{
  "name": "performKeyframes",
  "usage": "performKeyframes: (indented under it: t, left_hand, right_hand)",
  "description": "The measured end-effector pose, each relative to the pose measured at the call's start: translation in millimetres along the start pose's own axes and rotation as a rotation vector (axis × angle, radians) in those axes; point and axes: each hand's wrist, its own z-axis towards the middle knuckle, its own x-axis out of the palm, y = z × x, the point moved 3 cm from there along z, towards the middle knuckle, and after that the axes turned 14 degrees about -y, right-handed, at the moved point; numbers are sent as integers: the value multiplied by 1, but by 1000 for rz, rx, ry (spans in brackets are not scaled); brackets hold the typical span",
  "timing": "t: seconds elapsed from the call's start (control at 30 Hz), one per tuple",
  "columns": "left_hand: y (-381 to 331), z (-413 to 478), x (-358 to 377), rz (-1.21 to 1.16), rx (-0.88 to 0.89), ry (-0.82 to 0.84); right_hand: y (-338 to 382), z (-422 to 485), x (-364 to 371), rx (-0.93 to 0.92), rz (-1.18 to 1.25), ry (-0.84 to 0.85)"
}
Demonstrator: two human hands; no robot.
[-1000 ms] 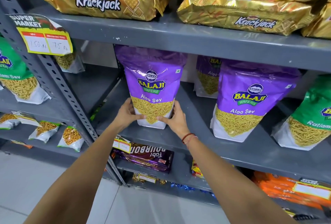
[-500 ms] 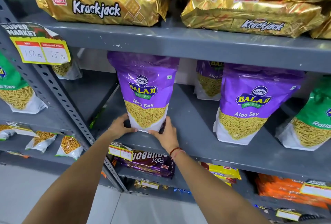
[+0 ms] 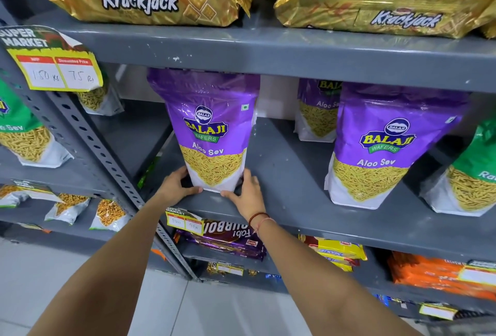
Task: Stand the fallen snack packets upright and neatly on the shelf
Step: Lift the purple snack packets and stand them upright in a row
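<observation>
Hands: left hand (image 3: 177,186) and right hand (image 3: 248,193) clasp the purple Aloo Sev packet (image 3: 210,131) at its bottom corners.
Packet: upright at the grey shelf (image 3: 292,174) front edge, left of another purple packet (image 3: 389,145).

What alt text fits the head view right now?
Both hands, left and right, grip the base of an upright purple packet on a grey shelf. Gold biscuit packs lie above.
</observation>
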Motion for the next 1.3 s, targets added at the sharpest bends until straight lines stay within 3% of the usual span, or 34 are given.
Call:
performKeyframes:
  t: [0.27,0.4,0.5,0.57,0.67,0.77,0.87,1.0,1.03,1.3]
  left_hand:
    - [2,-6,3,16,-4,-75]
    - [-5,-30,7,-34,11,-333]
    - [-12,-62,15,-234,-10,-625]
    - [-28,-78,31,-280,38,-681]
    - [-71,-89,73,-279,215,-538]
    - [-121,-88,125,-190,386,-286]
    - [-160,-80,178,-106,395,-31]
    - [-187,-79,230,-396,54,369]
    - [-189,-79,237,-436,36,412]
    - [-166,-77,222,-430,54,209]
  right_hand:
    - [-2,-1,-1,-27,-3,16]
    - [-10,-11,-25,-6,170,-26]
    - [-35,-25,-69,-61,190,-204]
    - [-59,-36,-110,-74,173,-416]
    - [-97,-49,-174,12,170,-779]
    - [-122,-45,-227,123,183,-896]
    - [-135,-22,-259,211,230,-717]
    - [-138,-2,-271,168,311,-398]
    - [-138,0,-271,151,297,-351]
    - [-132,-6,-250,126,237,-290]
